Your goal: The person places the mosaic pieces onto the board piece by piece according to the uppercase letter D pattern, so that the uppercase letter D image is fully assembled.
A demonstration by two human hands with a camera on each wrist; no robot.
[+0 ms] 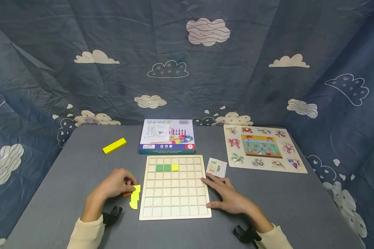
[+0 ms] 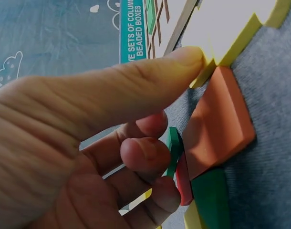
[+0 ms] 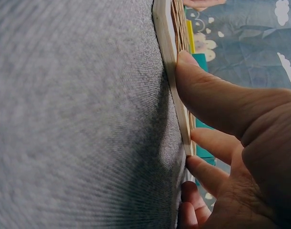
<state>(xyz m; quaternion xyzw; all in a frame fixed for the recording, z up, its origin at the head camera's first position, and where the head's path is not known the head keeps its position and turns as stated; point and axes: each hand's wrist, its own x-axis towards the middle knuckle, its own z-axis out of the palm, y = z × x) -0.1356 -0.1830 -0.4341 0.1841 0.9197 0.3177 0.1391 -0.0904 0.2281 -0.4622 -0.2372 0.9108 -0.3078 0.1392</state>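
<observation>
In the head view my left hand (image 1: 116, 184) pinches a small yellow square block (image 1: 137, 188) left of the wooden grid board (image 1: 176, 218). Two more yellow pieces trail below it, the lowest with a rounded side. The left wrist view shows the thumb on yellow and an orange block (image 2: 218, 125) beneath, beside green and red pieces; the index fingertip is hidden. My right hand (image 1: 229, 197) rests at the board's right edge, fingers spread, thumb and fingertips touching the rim. Two green tiles (image 1: 163, 167) and one yellow tile (image 1: 175, 167) sit side by side in the board's second row.
A small pattern card (image 1: 216, 167) lies right of the board, near my right fingers. Behind the board is a printed box (image 1: 167, 148). An animal puzzle board (image 1: 261, 165) lies at the back right, a yellow bar (image 1: 114, 146) at the back left.
</observation>
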